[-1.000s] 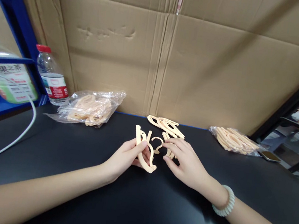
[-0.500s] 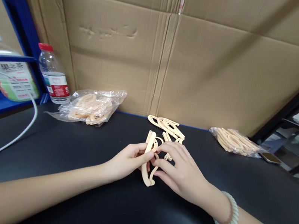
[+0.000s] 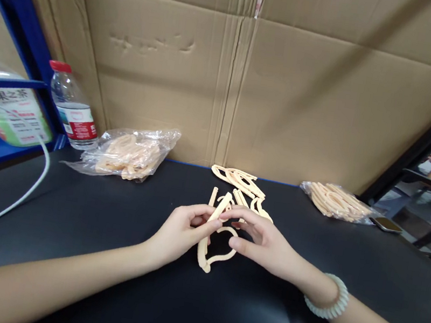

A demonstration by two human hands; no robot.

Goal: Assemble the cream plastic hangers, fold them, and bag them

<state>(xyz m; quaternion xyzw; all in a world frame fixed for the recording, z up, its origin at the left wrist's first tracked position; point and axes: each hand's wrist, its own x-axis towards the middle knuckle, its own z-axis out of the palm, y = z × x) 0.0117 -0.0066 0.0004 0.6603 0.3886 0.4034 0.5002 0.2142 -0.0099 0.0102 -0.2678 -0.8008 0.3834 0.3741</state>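
Note:
My left hand [image 3: 182, 231] pinches a cream plastic hanger arm [image 3: 207, 236] that stands tilted over the black table [image 3: 78, 227]. My right hand [image 3: 264, 241] pinches a curved cream hook piece [image 3: 227, 245] and holds it against the arm's lower end. Both hands meet at the table's middle. Just behind them lie a few loose cream pieces [image 3: 252, 204] and a small stack of the same parts [image 3: 237, 178].
A clear bag of cream parts [image 3: 130, 152] lies at back left, another bag [image 3: 335, 201] at back right beside a phone [image 3: 387, 225]. A water bottle [image 3: 72, 106] and a white cable [image 3: 8, 205] are at left. Cardboard [image 3: 251, 91] walls the back.
My right hand left the loose pieces and came to the hanger arm, bringing a curved hook piece to it. My left hand turned the arm more upright.

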